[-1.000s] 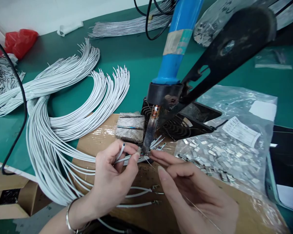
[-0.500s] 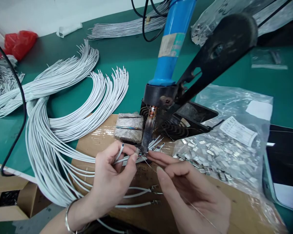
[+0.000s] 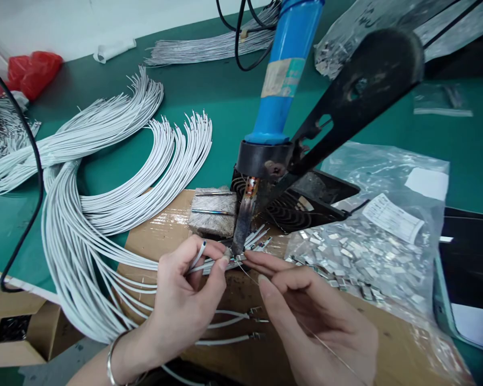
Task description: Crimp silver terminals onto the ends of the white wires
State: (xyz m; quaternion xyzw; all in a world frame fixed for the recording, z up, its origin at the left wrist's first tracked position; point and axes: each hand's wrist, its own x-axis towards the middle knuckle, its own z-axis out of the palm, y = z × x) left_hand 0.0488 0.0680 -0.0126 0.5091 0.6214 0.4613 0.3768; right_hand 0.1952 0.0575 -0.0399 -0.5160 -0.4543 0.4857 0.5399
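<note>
Facing the green workbench, you have white wires sweeping across its left side and a plastic bag of metal terminals near its right edge, the bag's label too small to read. A blue-handled soldering iron stands over cardboard, its tip at the wire ends. Your left hand pinches several wires between thumb and forefinger; your right hand, half closed, holds a thin wire. Both hands match the earlier frame closely.
</note>
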